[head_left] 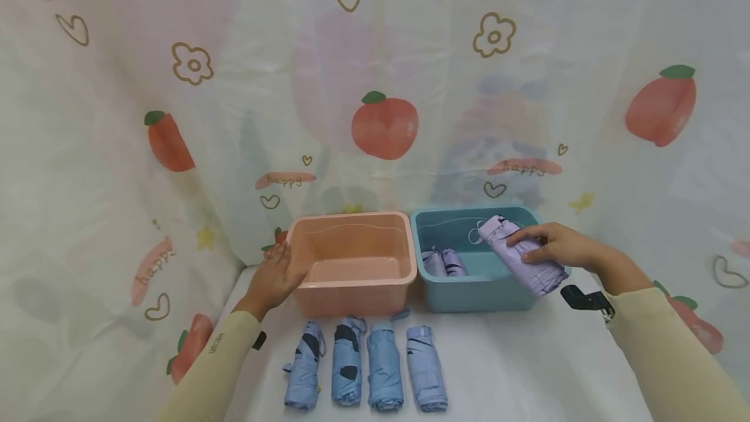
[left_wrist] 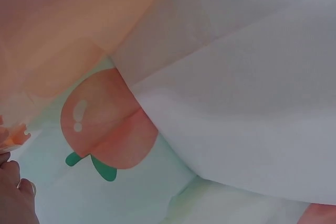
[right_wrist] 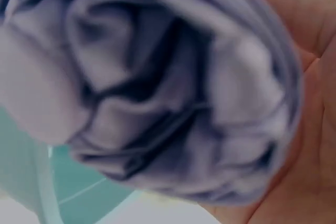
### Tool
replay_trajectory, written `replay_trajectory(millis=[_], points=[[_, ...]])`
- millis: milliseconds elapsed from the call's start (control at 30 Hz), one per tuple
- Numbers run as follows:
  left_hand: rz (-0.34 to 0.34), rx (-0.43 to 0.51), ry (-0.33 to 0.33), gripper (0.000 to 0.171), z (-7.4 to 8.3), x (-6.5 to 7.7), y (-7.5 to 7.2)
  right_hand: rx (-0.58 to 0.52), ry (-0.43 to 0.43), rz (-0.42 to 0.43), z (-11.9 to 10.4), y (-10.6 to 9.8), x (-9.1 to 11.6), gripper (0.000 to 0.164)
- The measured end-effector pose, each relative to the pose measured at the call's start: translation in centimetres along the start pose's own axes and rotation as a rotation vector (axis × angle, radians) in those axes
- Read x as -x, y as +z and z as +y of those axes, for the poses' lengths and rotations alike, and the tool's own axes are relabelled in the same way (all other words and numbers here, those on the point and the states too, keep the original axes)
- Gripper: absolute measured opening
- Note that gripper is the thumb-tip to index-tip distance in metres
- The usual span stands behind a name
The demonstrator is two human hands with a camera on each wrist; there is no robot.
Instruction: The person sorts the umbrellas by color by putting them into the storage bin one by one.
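Note:
My right hand (head_left: 556, 245) grips a folded lilac umbrella (head_left: 518, 258) over the right part of the blue bin (head_left: 480, 295). In the right wrist view the gathered end of that umbrella (right_wrist: 157, 93) fills much of the picture, against the palm. Two more lilac umbrellas (head_left: 443, 262) lie in the left part of the blue bin. At the left rim of the peach-coloured bin (head_left: 354, 298) rests my left hand (head_left: 272, 281), fingers extended, holding nothing. The left wrist view shows only part of this hand (left_wrist: 16, 192) at the lower left, beside the bin's wall.
Several folded blue umbrellas (head_left: 385, 366) lie in a row on the white tabletop (head_left: 498, 370), in front of the bins. The two bins stand side by side against a patterned curtain (head_left: 387, 51), which also closes off the left side.

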State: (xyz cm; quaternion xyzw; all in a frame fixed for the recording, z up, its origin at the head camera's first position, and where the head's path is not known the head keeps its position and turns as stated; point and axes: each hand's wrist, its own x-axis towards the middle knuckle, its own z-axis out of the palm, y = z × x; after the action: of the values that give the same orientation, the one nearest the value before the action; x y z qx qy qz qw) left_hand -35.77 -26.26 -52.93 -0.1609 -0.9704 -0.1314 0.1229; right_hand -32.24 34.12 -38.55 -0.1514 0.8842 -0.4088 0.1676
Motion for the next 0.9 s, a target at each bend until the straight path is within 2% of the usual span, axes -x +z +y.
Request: replay_trajectory(millis=[167,300,533,667,900], points=[[-0.013,-0.007,0.005,0.083,0.1,-0.2,0.2,0.062,0.063,-0.043,1.3,-1.8,-3.6,0.041],[-0.018,0.007,0.001,0.083,0.1,-0.2,0.2,0.134,0.066,-0.043,2.1,-2.8,-6.1,0.039],[0.014,0.022,0.003,0.082,-0.2,-0.4,0.3,0.234,0.035,-0.083,3.7,-2.6,-10.3,0.032],[0.016,0.023,0.005,0.082,-0.5,-0.7,0.4,0.253,0.066,-0.139,5.3,-1.7,-11.5,0.031],[0.017,0.017,-0.001,0.082,-0.7,-0.2,0.3,0.264,0.19,-0.208,7.7,0.1,-12.0,0.032]])
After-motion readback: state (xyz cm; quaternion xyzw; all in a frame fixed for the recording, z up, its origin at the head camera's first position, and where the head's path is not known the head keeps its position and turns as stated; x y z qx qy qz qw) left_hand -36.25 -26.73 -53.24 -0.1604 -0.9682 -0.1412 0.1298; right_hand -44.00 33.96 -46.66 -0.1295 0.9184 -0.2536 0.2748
